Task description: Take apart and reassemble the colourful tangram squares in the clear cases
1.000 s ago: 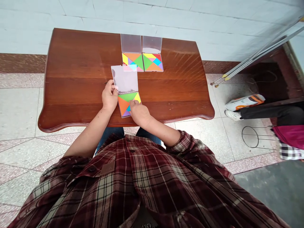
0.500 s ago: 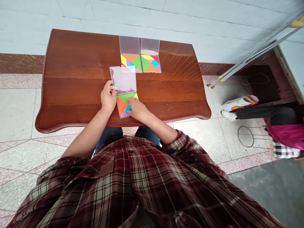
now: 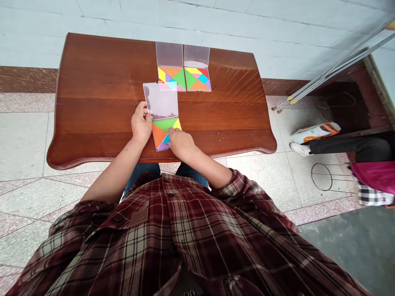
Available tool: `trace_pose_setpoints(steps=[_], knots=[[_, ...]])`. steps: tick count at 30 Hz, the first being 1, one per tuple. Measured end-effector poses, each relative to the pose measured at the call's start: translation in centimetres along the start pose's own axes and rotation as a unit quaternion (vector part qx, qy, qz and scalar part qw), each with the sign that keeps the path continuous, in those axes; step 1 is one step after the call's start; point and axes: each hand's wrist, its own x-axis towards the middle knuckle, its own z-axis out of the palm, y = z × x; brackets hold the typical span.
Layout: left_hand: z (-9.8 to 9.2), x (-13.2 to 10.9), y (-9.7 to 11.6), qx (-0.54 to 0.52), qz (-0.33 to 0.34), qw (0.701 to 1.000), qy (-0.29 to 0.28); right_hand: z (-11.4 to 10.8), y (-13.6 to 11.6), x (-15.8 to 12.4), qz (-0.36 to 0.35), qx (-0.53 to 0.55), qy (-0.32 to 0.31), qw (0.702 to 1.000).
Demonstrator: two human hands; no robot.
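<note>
The fingers of the right hand had been shifted slightly back, and more of the yellow triangle was uncovered; the left hand was kept in much the same place. The open tangram case was set askew on the worktop, near its front edge, with its clear lid opened out just beyond it. The lid's left edge appeared to be held by the curled left fingers. The right fingers were lightly bent over the coloured pieces, though whether a piece was pinched could not be told. Two more cases, the second tangram case and the third tangram case, were laid beyond the open one. It was judged that pressure from the right fingers could tip up a piece (the fit looked close), and that a knock to the lid could jar the pieces or push the case toward the edge.
</note>
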Motion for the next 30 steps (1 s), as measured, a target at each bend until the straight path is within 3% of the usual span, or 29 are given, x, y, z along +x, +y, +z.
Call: trace_pose_setpoints(steps=[5,14,24,27,30], knots=[[0.0,0.0,0.0,0.007,0.005,1.0,-0.003,0.5,-1.0,-0.7,0.011,-0.009,0.002,1.0],[0.1,-0.1,0.0,0.008,0.003,1.0,0.01,0.3,1.1,0.9,0.028,0.112,-0.016,0.993],[0.0,0.0,0.1,0.0,0.003,1.0,-0.002,0.6,2.1,2.2,-0.003,0.135,-0.009,0.991],[0.0,0.1,0.0,0.008,-0.002,1.0,-0.01,0.6,3.4,2.5,-0.026,0.202,0.004,0.979],[0.0,0.1,-0.2,0.004,-0.002,1.0,-0.008,0.7,6.4,2.5,-0.014,0.296,0.058,0.953]])
